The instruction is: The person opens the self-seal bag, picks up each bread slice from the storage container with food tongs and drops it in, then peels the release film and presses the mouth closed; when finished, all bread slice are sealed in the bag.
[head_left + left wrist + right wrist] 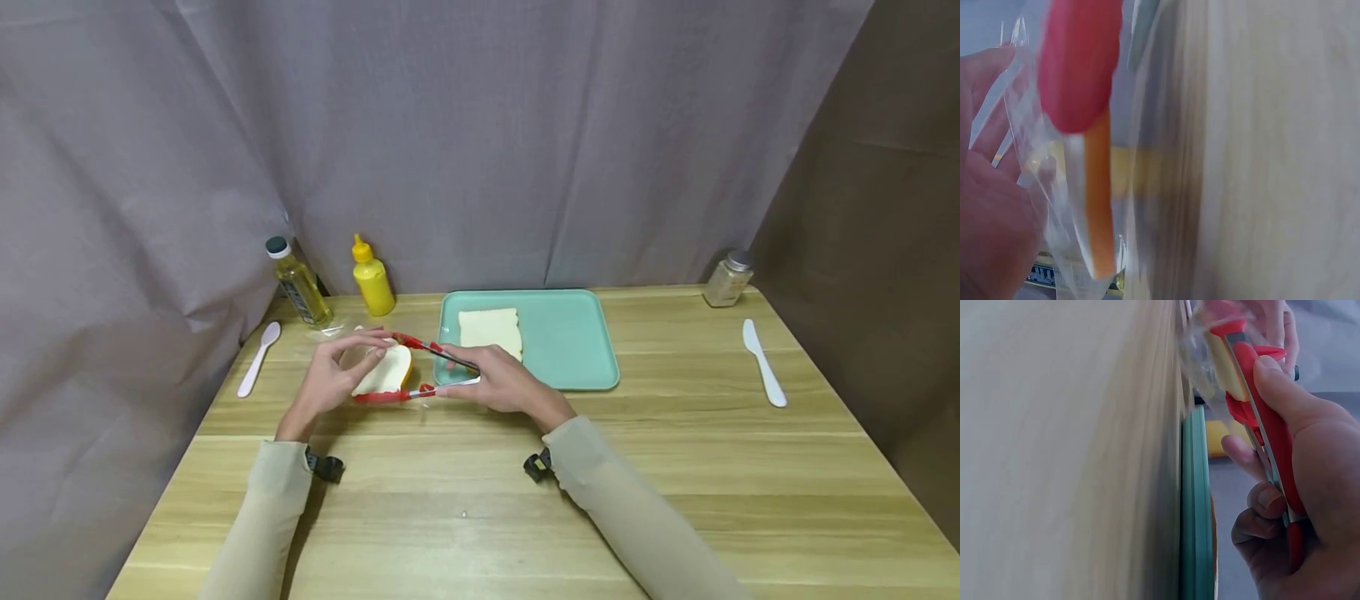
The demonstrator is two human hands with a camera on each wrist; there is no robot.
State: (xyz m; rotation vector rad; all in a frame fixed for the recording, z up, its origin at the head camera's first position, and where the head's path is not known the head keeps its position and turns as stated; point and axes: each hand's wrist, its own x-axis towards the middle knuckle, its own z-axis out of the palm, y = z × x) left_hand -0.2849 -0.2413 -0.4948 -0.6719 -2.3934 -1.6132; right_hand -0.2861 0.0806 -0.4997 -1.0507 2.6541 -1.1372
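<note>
One bread slice (385, 369), apparently in plastic (1199, 365), between tongs (1279, 444)

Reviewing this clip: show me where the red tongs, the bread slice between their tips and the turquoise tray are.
Red tongs (1277, 431): right wrist view, on the red handle.
Bread slice (390, 367): head view, on its pale face.
Turquoise tray (566, 343): head view, on its bare floor.
</note>
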